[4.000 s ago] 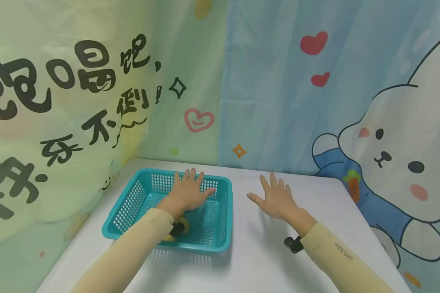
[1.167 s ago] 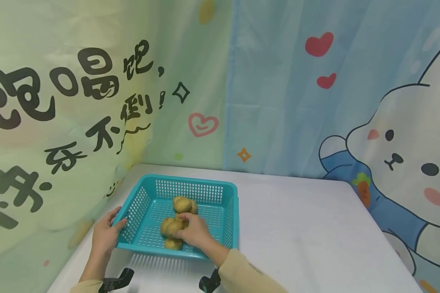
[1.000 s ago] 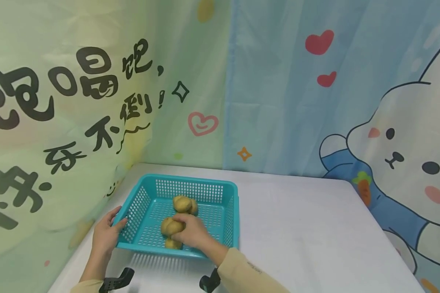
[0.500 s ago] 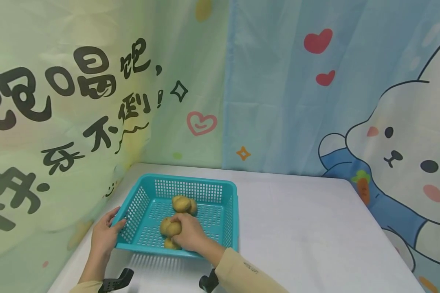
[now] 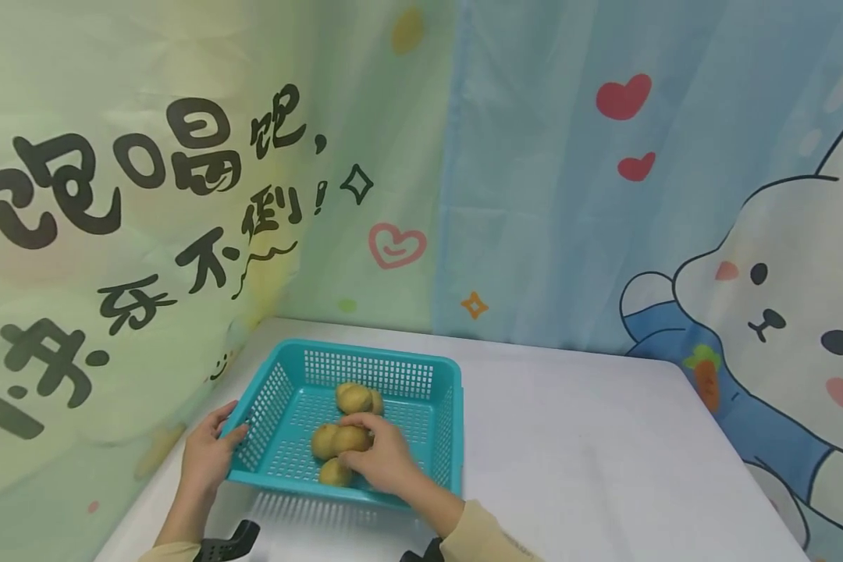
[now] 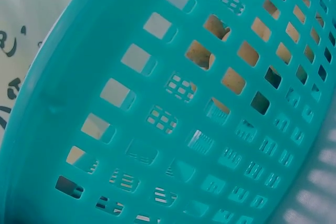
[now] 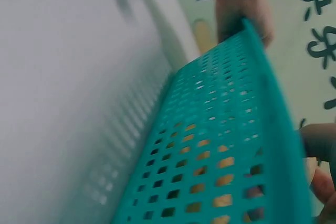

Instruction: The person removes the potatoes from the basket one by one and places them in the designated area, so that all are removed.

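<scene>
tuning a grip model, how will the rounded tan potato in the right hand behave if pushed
The rounded tan potato would probably roll, given its curved sides. Neighbouring tan potatoes lying close may stop it early. It likely feels firm, as its visible outline looks undented in the right hand.

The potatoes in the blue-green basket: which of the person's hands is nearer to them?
Right. The right hand is over the inside of the basket, its fingers around one of the potatoes; the left hand grips the basket's left side, apart from the potatoes.
</scene>
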The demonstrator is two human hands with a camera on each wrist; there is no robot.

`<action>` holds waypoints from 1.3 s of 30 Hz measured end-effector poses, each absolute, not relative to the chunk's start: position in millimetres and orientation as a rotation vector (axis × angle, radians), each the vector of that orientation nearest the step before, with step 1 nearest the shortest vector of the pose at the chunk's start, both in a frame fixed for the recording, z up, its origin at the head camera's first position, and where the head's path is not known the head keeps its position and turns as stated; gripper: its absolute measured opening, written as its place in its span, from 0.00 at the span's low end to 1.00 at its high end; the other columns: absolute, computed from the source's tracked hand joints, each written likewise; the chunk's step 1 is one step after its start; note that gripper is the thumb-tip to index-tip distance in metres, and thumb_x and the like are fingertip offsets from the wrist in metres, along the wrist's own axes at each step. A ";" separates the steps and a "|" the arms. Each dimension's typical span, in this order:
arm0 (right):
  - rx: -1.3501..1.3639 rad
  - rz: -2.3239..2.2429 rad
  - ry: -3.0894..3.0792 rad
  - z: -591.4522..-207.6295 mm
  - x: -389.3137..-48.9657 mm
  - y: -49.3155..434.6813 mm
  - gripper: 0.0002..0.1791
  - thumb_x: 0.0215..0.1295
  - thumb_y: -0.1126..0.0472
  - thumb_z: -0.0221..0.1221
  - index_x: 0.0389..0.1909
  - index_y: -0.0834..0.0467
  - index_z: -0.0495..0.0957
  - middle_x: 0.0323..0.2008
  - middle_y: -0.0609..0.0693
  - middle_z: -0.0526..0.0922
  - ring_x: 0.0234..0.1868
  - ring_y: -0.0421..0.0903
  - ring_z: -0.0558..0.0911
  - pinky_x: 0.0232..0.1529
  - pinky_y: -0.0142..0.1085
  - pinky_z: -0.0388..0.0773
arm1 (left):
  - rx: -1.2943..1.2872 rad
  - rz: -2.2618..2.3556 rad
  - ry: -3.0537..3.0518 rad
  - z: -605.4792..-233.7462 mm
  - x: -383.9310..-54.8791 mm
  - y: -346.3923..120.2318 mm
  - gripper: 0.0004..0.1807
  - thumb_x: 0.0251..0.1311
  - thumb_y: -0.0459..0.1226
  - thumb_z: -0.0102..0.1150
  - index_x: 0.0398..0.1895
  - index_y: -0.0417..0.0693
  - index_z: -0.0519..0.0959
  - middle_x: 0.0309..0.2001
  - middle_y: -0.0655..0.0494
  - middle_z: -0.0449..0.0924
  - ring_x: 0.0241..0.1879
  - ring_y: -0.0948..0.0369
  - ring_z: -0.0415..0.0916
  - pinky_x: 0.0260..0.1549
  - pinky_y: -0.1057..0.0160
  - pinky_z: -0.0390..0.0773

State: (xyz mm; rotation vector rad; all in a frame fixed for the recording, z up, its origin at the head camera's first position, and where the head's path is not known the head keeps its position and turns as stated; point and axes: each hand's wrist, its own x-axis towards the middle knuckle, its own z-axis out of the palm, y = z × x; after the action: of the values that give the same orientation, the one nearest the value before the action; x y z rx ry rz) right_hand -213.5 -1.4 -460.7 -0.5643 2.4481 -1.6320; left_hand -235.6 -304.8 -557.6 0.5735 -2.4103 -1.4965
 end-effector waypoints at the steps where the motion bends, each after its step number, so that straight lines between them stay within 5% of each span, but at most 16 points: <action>1: -0.570 -1.655 2.438 -459.0 -212.6 1.9 0.24 0.52 0.64 0.67 0.53 0.56 0.78 0.51 0.50 0.79 0.44 0.43 0.78 0.40 0.35 0.79 | 0.574 -1.494 -2.411 -557.0 -235.0 -305.0 0.31 0.67 0.39 0.56 0.73 0.49 0.63 0.62 0.41 0.73 0.54 0.46 0.77 0.38 0.55 0.81; 13: -0.488 -1.881 2.403 -432.5 -204.8 68.7 0.25 0.59 0.65 0.65 0.58 0.59 0.73 0.56 0.57 0.75 0.53 0.56 0.78 0.41 0.37 0.81 | 0.583 -1.541 -2.452 -513.1 -212.7 -289.1 0.32 0.67 0.38 0.56 0.73 0.43 0.62 0.63 0.36 0.71 0.53 0.46 0.76 0.28 0.65 0.78; 18: -0.358 -1.998 2.414 -437.3 -204.1 93.3 0.24 0.59 0.68 0.65 0.57 0.59 0.73 0.57 0.57 0.76 0.54 0.56 0.79 0.44 0.36 0.81 | 0.584 -1.533 -2.465 -481.4 -200.8 -276.1 0.30 0.67 0.35 0.54 0.72 0.38 0.62 0.62 0.33 0.71 0.54 0.43 0.75 0.36 0.59 0.78; 30: -0.007 -2.122 2.379 -452.9 -211.6 132.1 0.25 0.61 0.68 0.64 0.59 0.60 0.70 0.61 0.57 0.73 0.57 0.53 0.79 0.51 0.33 0.78 | 0.611 -1.489 -2.409 -552.7 -233.7 -300.9 0.31 0.68 0.41 0.56 0.72 0.48 0.63 0.62 0.41 0.74 0.53 0.48 0.77 0.38 0.58 0.81; 39: 0.191 -2.139 2.397 -467.6 -216.6 159.9 0.27 0.61 0.64 0.65 0.60 0.59 0.68 0.58 0.57 0.73 0.53 0.50 0.78 0.46 0.28 0.77 | 0.602 -1.534 -2.438 -507.5 -212.0 -283.8 0.31 0.67 0.38 0.57 0.71 0.41 0.64 0.60 0.34 0.73 0.43 0.54 0.80 0.25 0.65 0.77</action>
State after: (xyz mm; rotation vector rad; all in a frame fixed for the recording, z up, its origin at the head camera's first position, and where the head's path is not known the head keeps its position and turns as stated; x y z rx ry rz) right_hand -216.6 159.9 -467.6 0.1913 2.3967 -2.1392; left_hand -212.0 -283.8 -507.5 0.6019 -2.4378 -1.5343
